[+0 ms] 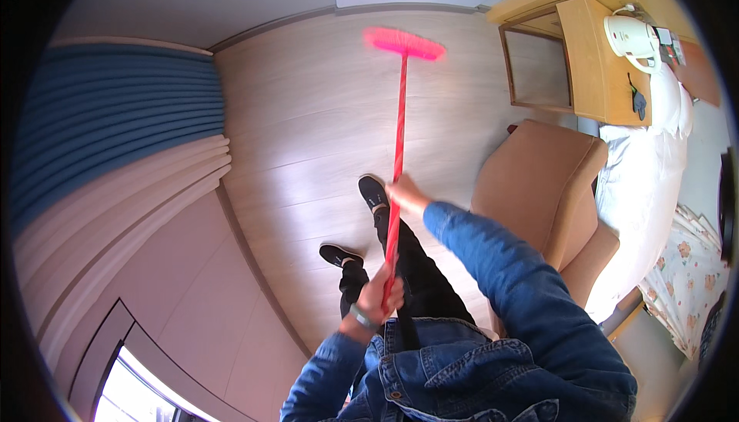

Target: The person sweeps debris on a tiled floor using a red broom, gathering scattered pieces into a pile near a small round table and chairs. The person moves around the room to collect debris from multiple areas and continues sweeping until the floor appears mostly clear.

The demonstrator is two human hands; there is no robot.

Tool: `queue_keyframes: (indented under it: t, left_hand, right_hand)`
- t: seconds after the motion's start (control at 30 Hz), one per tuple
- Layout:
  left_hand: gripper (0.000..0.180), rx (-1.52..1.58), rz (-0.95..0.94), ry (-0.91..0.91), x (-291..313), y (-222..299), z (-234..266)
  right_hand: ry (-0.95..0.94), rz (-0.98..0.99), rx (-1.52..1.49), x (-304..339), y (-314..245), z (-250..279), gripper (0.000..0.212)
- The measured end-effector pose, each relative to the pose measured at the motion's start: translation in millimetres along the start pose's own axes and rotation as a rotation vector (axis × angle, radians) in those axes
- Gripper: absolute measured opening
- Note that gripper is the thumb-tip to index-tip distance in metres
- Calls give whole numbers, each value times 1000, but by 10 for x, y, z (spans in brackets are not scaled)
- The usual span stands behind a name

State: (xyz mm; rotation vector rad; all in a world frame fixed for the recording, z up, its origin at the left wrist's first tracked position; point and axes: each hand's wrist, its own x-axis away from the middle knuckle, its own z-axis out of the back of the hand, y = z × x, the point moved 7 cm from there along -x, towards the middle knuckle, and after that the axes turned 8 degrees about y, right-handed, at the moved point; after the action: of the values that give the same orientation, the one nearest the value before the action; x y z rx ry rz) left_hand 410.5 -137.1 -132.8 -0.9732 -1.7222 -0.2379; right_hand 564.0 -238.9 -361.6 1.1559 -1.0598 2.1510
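A broom with a long red handle and a bright pink bristle head stretches away from me across the floor. Its head, a little blurred, is at the far part of the floor near the wall. My left hand is wrapped round the handle's near end, close to my waist, with a band on the wrist. Farther along, about mid-handle, my right hand grips it too, the arm reaching in from the right.
A brown padded chair stands close on my right. Beyond it are a wooden cabinet with a white kettle on top and a white-covered bed. Blue curtains and pale curtains hang at left. My shoes are on the pale wood floor.
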Motion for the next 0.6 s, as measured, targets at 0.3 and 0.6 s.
queue_keyframes:
  t: [0.3,0.6]
  left_hand:
    - [30,-30,8,-20,-479,-26,-324]
    - [35,-57,109,82,608,-824,1105]
  right_hand:
    - [191,37,-114,-296,26,599,21]
    - [128,-90,-199,1222,854,-849,50]
